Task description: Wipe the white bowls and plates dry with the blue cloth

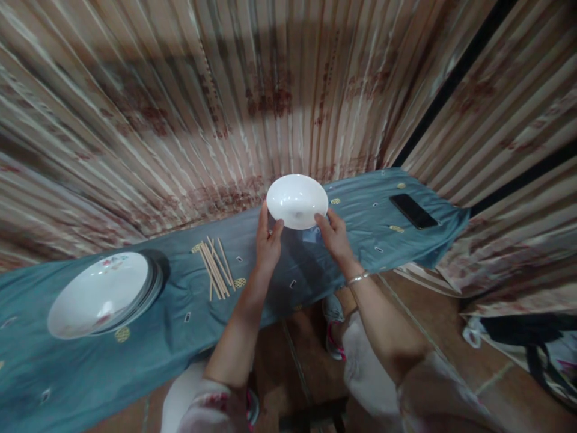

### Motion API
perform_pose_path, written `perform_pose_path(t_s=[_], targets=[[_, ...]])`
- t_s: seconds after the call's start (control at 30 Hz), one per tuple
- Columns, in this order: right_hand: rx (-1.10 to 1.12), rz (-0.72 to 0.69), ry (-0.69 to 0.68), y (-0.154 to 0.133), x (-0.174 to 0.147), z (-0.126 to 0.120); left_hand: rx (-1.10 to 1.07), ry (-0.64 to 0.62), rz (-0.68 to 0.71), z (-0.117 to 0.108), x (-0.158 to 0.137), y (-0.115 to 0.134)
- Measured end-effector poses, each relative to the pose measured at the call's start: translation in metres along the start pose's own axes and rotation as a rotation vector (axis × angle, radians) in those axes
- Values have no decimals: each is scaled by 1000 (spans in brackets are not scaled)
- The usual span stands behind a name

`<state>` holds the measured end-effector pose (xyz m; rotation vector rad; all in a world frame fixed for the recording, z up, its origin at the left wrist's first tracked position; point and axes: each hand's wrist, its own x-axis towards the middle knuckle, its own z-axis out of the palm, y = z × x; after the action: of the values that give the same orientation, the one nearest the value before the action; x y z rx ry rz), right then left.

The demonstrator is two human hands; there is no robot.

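A glossy white bowl [297, 198] is held up over the far side of the cloth-covered table, its inside facing me. My left hand [268, 239] grips its left edge, with the thumb at the near rim and the fingers behind. On the opposite edge, my right hand [334, 236] holds it the same way, thumb over the rim. A bracelet circles my right wrist. Left of my hands lies a loose bunch of chopsticks [216, 267]. Farther left sits a stack of plates, the top one a white floral dish [101, 291].
A teal patterned cloth [171, 337] covers the long narrow table. A black phone [413, 210] lies toward its right end. Behind the table hangs a pleated curtain [279, 96], with a dark pole [451, 84] at right. Bags and dark straps [527, 331] are on the lower right.
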<state>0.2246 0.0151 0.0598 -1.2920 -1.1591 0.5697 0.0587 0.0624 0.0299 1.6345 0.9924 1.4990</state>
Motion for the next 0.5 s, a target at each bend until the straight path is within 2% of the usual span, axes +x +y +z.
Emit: perform_pose_path(t_s=[0.2, 0.33, 0.5], targets=[[-14, -49, 39, 8, 16, -5, 16, -16, 16, 8, 25, -10], [-34, -66, 50, 16, 25, -4, 19, -1, -29, 12, 38, -22], [-121, -33, 75, 26, 34, -4, 25, 7, -69, 18, 48, -40]])
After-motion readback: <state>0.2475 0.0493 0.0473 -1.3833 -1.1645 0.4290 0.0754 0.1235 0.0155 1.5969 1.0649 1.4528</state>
